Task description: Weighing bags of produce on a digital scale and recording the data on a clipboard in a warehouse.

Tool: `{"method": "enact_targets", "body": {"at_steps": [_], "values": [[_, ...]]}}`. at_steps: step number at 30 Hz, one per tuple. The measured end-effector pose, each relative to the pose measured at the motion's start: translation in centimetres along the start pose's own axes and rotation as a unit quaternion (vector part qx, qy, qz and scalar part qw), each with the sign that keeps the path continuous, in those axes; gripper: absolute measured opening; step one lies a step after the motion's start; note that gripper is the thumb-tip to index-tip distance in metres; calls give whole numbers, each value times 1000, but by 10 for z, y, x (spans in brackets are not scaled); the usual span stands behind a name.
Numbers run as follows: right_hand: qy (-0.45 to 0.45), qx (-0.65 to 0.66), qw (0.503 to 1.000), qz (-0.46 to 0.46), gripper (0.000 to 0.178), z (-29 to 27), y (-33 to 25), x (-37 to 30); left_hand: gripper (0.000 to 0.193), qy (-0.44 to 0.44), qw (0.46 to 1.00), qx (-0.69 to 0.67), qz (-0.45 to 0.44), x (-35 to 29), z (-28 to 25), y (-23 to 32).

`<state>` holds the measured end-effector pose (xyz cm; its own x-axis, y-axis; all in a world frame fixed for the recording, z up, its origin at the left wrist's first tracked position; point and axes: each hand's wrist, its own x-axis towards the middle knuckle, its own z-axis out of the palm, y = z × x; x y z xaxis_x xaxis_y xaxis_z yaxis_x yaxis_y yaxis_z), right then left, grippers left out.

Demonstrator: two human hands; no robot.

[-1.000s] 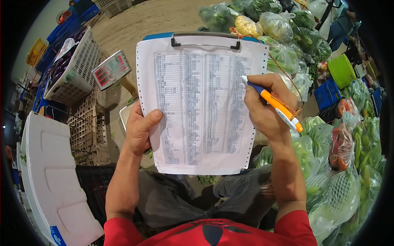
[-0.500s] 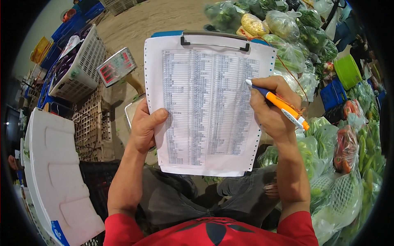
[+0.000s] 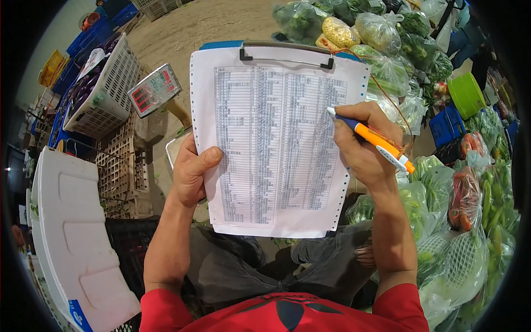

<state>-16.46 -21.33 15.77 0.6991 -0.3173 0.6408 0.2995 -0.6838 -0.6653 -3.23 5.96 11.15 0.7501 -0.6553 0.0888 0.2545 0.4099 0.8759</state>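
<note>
A blue rectangular clipboard point(image 3: 221, 45) with a metal clip point(image 3: 287, 61) at its far edge carries a stack of white printed sheets point(image 3: 265, 166) with rows of holes along both side margins; fine ruled grids in two blocks cover most of the top sheet. The clipboard is held between the two hands, in front of the person and above the dark grey trousers point(image 3: 221, 271). The bare left hand point(image 3: 194, 169) holds its left edge: the thumb lies over the paper and the fingers pass out of sight behind, so the grip is closed on the clipboard with its sheets. The bare right hand point(image 3: 369, 152) is over the right margin, its grip narrow around an orange pen point(image 3: 369, 133) with a blue forepart and a white tip. The tip points at the upper part of the right-hand block; whether it touches the paper cannot be told. A thin reddish cord point(image 3: 402, 148) runs from the upper right of the clipboard and loops near the rear of the pen. To the left stand a digital scale display point(image 3: 154, 90) with red digits, a white lattice plastic crate point(image 3: 113, 91) of dark purple aubergines point(image 3: 83, 91) and a white moulded foam box point(image 3: 77, 232). To the right lie clear plastic bags of vegetables point(image 3: 453, 271), with a lime-green round tub point(image 3: 466, 95) beside a blue plastic basket point(image 3: 447, 126).
</note>
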Motion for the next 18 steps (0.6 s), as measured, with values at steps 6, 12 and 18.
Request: {"method": "enact_targets", "body": {"at_steps": [6,12,18], "values": [[0,-7,999,-38,15,1,3,2,56,-10,1000,1,-3,1,-2,0],[7,-9,1000,28,15,3,-1,-1,57,-14,1000,-7,-11,0,-3,-2],[18,4,999,32,14,0,-2,-2,57,-7,1000,-5,-6,1,-3,-3]]}}
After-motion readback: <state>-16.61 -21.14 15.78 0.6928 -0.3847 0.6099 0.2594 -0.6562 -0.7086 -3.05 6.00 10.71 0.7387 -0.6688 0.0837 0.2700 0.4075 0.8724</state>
